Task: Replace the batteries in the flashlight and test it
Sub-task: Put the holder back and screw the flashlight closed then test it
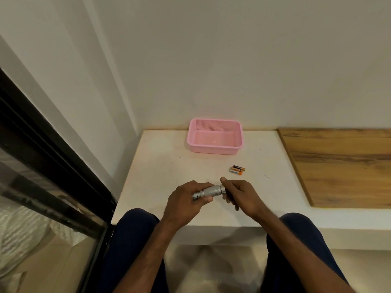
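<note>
Flashlight (211,191) gripped by left hand (186,200) and right hand (241,193), batteries (237,170) on table (160,166), outside pink basket (213,150)

No legible txt, nos. or signs anywhere in head view.
- Batteries (237,169): black/orange wrappers. Faint pale print strip on the far one, too small and blurred to read, so brand and size can't be told.
- Flashlight (211,191): no readable mark on the silver body where it shows.
- Basket (214,149): no readable label on pink walls or rim.
</note>
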